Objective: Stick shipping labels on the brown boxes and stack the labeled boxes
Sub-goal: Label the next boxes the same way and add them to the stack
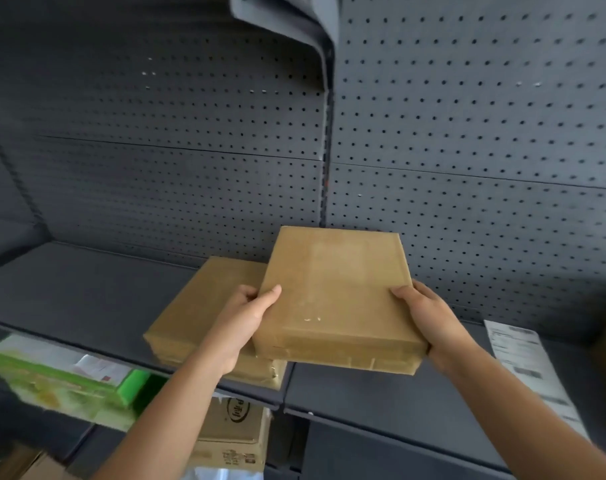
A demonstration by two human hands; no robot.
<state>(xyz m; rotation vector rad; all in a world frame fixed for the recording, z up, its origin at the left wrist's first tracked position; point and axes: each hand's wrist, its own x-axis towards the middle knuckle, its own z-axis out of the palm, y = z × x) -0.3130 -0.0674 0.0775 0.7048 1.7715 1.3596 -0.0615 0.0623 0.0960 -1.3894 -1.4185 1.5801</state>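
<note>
A flat brown box [332, 292] is held in the air above the dark shelf [86, 296], tilted slightly. My left hand [246, 317] grips its near left edge with the thumb on top. My right hand [429, 317] grips its right edge. No label shows on its top face. Below and to the left lies a second brown box [197, 317] on the shelf, partly covered by the held box and my left arm. A strip of white shipping labels [526, 362] lies on the shelf at the right.
A dark pegboard wall [467, 133] backs the shelf. A green and white carton [62, 372] sits at the lower left, under the shelf edge. A printed cardboard carton [235, 434] stands on the level below, between my arms.
</note>
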